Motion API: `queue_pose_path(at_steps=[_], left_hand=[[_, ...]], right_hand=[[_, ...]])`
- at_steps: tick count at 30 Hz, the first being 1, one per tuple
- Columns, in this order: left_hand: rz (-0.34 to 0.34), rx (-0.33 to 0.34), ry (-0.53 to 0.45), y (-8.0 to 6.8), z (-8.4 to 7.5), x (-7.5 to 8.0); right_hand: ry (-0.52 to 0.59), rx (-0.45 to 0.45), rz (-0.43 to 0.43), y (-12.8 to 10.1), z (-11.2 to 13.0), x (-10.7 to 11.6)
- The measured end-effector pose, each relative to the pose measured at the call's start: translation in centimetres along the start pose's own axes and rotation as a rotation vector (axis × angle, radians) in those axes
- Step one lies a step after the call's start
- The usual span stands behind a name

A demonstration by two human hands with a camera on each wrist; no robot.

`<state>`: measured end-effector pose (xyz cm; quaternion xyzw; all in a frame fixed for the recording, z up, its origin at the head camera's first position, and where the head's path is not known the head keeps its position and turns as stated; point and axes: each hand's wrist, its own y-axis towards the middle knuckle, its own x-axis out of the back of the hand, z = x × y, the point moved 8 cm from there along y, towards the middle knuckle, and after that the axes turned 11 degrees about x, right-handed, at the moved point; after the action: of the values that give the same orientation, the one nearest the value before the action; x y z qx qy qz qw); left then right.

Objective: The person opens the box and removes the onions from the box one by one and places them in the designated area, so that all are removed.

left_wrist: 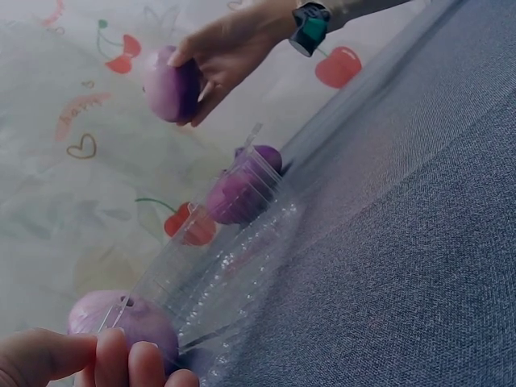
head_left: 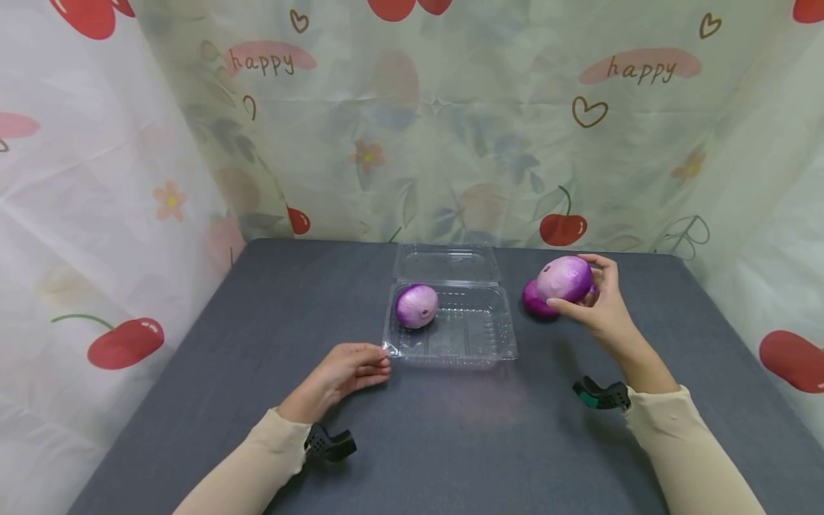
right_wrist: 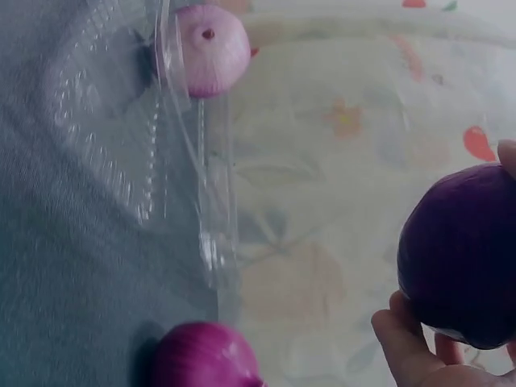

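A: Left hand [head_left: 354,368], quick?
B: Pinching the clear container [head_left: 463,356] at its 7 o'clock corner, thumb against fingers. Lid [head_left: 447,265] folded back toward 12.
A: Right hand [head_left: 605,311]?
B: Grips the raised onion [head_left: 566,277], thumb one side, fingers the other, out toward the container's 2 o'clock. Left wrist view has it well clear of the dark table [head_left: 322,300].
A: Anything inside the container?
B: Yes, the boxed onion [head_left: 417,306], pale purple, around 9 to 10 o'clock, dark spot on its skin.
A: Outside?
B: Magenta onion [head_left: 534,303] on the tabletop near 3 o'clock, partly hidden by the raised one from the head. Might be another purple one overlapping it; can't tell.
A: Backdrop?
B: Cherry-print curtain [head_left: 438,143], beyond 12. Long pale sleeves [head_left: 689,450] on both arms.
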<state>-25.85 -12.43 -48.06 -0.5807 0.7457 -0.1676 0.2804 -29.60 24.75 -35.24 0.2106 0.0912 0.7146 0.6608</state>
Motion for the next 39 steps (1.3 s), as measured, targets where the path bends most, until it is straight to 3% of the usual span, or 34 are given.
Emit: queue_pose_path(at_steps=[6, 15, 39], left_hand=[[-0.020, 0.004, 0.000, 0.0, 0.1, 0.1], [-0.004, 0.000, 0.001, 0.0, 0.1, 0.0], [-0.020, 0.007, 0.005, 0.1, 0.0, 0.1]], right_hand=[[-0.013, 0.022, 0.004, -0.6, -0.4, 1.2], [-0.168, -0.009, 0.044, -1.7, -1.7, 2.2], [-0.432, -0.179, 0.301, -3.9, -7.3, 0.4]])
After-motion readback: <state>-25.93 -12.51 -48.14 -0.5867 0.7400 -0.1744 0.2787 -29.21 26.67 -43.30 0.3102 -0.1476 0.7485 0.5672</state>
